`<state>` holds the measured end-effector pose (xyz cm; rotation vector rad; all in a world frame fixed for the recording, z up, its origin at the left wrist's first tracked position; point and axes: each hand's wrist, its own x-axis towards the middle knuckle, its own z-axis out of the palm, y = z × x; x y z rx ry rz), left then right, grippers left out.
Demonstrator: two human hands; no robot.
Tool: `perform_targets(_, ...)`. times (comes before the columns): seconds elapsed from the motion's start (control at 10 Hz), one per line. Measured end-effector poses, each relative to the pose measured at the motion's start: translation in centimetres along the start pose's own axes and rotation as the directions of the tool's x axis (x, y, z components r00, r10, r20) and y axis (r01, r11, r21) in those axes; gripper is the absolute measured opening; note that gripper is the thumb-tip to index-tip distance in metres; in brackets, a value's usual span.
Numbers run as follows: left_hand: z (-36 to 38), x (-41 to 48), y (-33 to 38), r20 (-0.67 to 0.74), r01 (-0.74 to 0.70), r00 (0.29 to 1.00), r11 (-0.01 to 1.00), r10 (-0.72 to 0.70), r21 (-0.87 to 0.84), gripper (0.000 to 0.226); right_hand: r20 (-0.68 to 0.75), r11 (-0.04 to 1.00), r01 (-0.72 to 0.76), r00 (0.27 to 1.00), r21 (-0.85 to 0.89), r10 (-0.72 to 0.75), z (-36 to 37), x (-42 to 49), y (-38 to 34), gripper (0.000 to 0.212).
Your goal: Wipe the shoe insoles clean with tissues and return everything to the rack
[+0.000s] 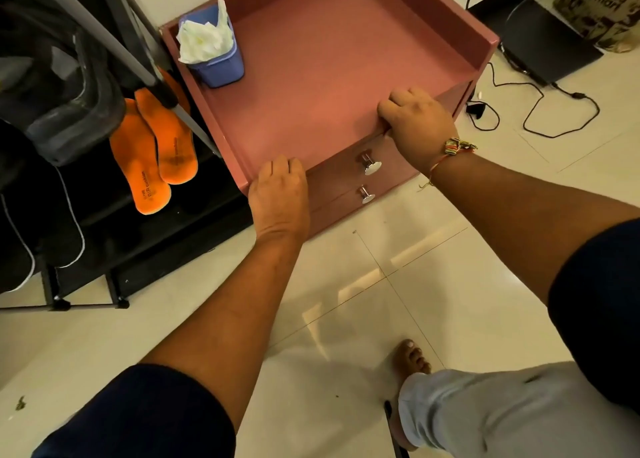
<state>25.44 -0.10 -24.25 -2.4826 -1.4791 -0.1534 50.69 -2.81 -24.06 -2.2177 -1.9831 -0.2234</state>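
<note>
**Cabinet gripped at its front edge; insoles waiting on the rack**

A low pink wooden cabinet (329, 76) with a raised rim is grasped at its front by both hands. The left hand (278, 194) is wrapped over the front-left corner, its fingers curled over the rim. The right hand (415, 121) is clenched on the front edge further right, with the fingers hooked over the lip above the upper drawer. A hold at two spread points suggests that the cabinet is being steadied or shifted as one piece. The two round chrome drawer knobs (371, 166) are left untouched between the wrists.

A blue plastic holder (221, 66) is set in the back-left corner of the cabinet top and stuffed with crumpled white tissues (204, 38). It is likely kept there to be within reach of the rack.

The pair of orange foam insoles (143, 159) is laid side by side, touching, on a shelf of the black metal shoe rack (173, 229) just beside the cabinet. Dark smudges can be seen on them, so wiping is judged not yet done. No tissue is held in either hand.
</note>
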Motion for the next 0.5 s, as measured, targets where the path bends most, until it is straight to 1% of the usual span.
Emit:
perform_targets(0.1, 0.0, 0.1, 0.1, -0.034, 0.001, 0.999, 1.0, -0.001, 0.008, 0.033, -0.055, 1.0, 0.013, 0.998, -0.009, -0.014, 0.8, 0.0, 0.3, 0.017)
perform_targets(0.2, 0.2, 0.1, 0.0, -0.005, -0.025, 1.0, 0.999, 0.026, 0.037, 0.034, -0.053, 1.0, 0.012, 0.999, -0.015, -0.012, 1.2, 0.0, 0.5, 0.014)
perform_targets(0.3, -0.5, 0.2, -0.4, 0.069, -0.048, 0.996, 0.999, 0.048, 0.009, 0.03, 0.005, 0.999, -0.037, 0.999, -0.018, 0.037, 0.2, 0.0, -0.7, 0.012)
perform_targets(0.4, -2.9, 0.7, -0.7, 0.16, -0.09, 0.982, 0.994, 0.1, -0.069, 0.024, 0.182, 0.99, -0.142, 0.974, 0.019, 0.136, -2.9, -0.3, -3.0, 0.023)
perform_targets(0.5, -5.0, -1.2, -1.3, 0.347, -0.095, 0.927, 0.985, 0.139, -0.142, 0.05, 0.36, 0.984, -0.168, 0.916, -0.059, 0.178, -6.4, -1.4, -5.4, 0.06)
